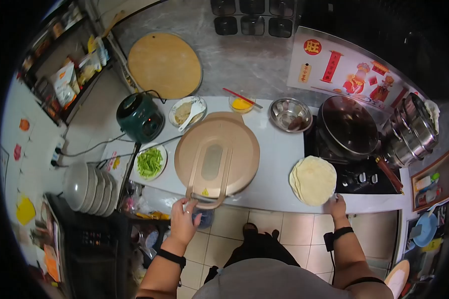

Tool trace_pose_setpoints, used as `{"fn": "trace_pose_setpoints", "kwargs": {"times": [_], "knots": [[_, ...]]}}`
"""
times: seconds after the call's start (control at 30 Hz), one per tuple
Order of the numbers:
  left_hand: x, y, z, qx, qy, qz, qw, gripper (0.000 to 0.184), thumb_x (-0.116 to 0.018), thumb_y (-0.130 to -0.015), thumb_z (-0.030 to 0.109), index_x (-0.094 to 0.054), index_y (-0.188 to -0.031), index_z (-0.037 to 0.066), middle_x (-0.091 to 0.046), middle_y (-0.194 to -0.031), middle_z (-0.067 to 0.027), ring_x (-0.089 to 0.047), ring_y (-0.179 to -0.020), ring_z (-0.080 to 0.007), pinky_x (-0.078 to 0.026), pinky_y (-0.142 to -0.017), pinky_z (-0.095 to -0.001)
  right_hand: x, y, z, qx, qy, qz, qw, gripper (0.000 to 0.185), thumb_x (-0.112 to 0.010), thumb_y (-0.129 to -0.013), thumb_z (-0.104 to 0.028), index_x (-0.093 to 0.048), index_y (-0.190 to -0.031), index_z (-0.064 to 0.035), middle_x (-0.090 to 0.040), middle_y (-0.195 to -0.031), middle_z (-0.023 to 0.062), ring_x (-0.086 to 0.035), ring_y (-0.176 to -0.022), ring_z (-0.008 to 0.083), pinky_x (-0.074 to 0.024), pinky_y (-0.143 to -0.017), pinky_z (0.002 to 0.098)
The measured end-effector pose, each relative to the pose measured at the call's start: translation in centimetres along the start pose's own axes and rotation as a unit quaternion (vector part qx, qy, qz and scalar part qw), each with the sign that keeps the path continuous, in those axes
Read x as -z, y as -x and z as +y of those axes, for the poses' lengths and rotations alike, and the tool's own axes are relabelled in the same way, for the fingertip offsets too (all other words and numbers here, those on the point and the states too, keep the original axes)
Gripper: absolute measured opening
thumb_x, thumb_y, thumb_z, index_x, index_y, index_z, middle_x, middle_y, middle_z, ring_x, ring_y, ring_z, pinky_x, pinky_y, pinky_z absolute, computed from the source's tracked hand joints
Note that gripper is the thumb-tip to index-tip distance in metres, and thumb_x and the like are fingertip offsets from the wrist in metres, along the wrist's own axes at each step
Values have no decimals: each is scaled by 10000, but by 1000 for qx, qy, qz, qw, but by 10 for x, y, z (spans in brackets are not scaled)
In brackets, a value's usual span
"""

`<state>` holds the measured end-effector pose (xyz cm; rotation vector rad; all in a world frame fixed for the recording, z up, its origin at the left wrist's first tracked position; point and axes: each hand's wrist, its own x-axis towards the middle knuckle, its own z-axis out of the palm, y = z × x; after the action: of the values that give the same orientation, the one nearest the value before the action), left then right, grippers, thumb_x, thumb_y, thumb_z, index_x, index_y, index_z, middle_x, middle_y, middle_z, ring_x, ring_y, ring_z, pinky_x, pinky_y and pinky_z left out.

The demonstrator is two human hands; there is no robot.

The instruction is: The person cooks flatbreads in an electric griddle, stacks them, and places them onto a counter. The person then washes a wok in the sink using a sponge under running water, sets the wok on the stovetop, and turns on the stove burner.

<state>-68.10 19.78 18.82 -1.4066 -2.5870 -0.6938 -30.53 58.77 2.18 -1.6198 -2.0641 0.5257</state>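
Kitchen wall in grey marble-look finish at the back, with a round wooden board [164, 65] leaned up against it and a pale desk [274, 169] packed with food stuff below. Pride of place on that desk is taken by a beige electric griddle [189, 149], lid down, its looped handle [229, 172] pointed at the person. That handle is touched at its near left corner by the left hand [185, 219], fingers bent over it and thumb held off, so whether it's properly gripped can't be told. Over by the stove [344, 185], a stack of flatbreads [313, 180] is laid near the front edge, with the right hand [338, 205] placed right beside its lower corner; it's too small to tell if anything's being pinched.

Left of the griddle, sliced greens [149, 162] are served up on a white plate [164, 160]. Behind it, a white spoon [187, 119] is rested in a patterned dish, and a red stick [242, 98] is laid across a little bowl of yellow stuff. A dark pan [348, 119] is parked on the stove.
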Motion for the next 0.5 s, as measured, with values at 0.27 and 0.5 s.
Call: {"fn": "trace_pose_setpoints", "kwargs": {"times": [0.27, 0.5], "knots": [[1, -51, -26, -109, -3, -141, 984, 345, -689, -598, 99, -595, -930, 89, -515, -935, -97, -486, -907, -294, -407, -726, -393, -28, -28, 1, -114, -101, -23, 988, 273, -479, -759, -96, -584, -998, -16, -626, -747, 179, -612, -635, 270, -473, -581, 354], [1, -64, -51, -203, -13, -180, 962, 273, -668, -565, 143, -633, -835, 133, -539, -867, -19, -513, -830, -229, -401, -677, -362, -30, 3, -40, -204, -255, -60, 943, 287, -493, -784, -24, -516, -1070, -3, -558, -644, 51, -502, -501, 112, -398, -442, 252]]}}
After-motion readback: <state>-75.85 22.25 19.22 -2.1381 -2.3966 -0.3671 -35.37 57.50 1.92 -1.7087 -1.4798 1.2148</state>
